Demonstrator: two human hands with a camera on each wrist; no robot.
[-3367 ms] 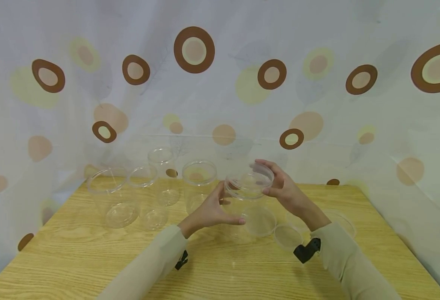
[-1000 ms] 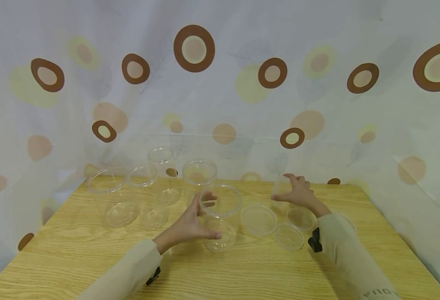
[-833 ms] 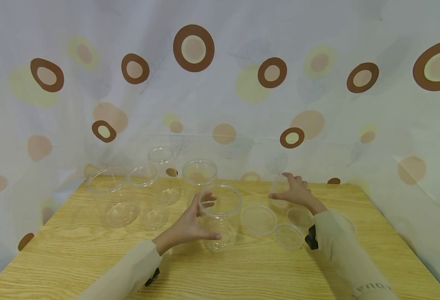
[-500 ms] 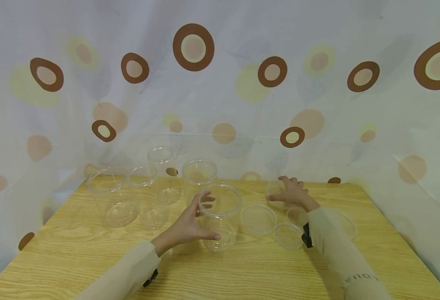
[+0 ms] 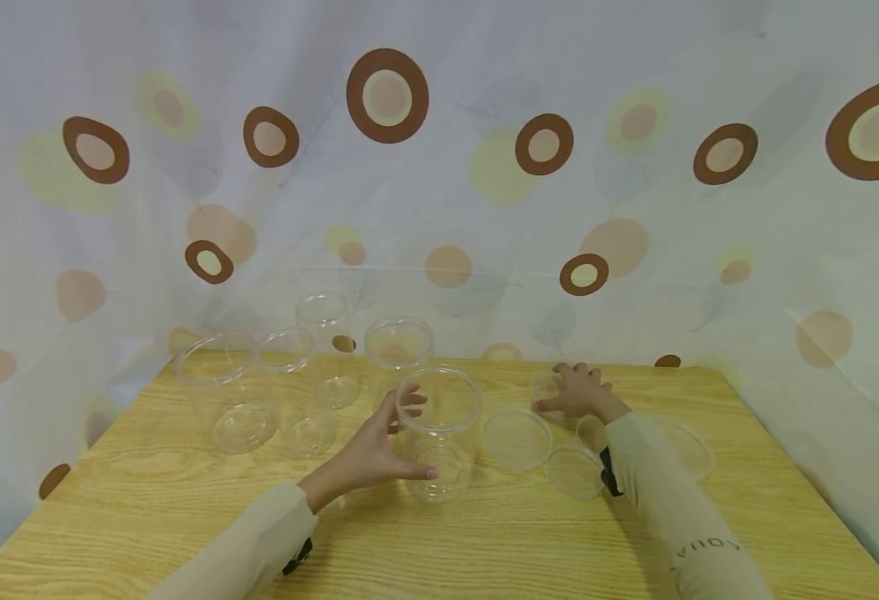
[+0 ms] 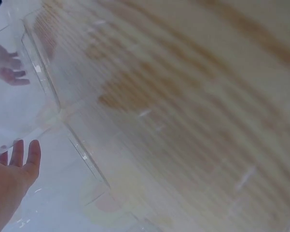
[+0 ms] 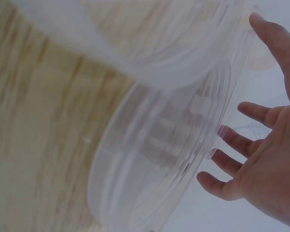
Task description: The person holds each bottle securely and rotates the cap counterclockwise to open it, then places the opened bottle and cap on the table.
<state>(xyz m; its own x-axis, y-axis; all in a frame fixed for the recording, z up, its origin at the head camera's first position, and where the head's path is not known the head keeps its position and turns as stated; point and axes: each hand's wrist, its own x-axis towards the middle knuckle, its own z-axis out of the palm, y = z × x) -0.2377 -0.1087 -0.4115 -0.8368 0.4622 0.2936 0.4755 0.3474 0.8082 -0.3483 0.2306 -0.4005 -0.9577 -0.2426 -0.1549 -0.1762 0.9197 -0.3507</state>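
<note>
My left hand (image 5: 367,454) holds a clear round jar (image 5: 446,446) that stands upright on the table without a lid, thumb in front and fingers behind. In the left wrist view the left hand (image 6: 9,193) shows at the lower left, fingers seen beside clear plastic. Over at the back right, my right hand (image 5: 577,392) is spread above a clear round lid (image 5: 546,387) lying on the table, its fingers near the rim. The right wrist view shows the right hand (image 7: 270,159) with separated fingers beside a clear lid (image 7: 149,145); whether they touch is hard to tell.
To the left stand several clear jars: a wide one (image 5: 217,412), a narrow one (image 5: 289,400), a tall one (image 5: 322,350) and another (image 5: 399,358). More lids lie flat: a large one (image 5: 517,439), a smaller one (image 5: 570,472) and one partly under the sleeve (image 5: 690,450).
Earlier, both hands were at a lidded jar. The jar has come down leftward and the lid has gone to the back right. My right hand has since lowered and its fingers have spread.
</note>
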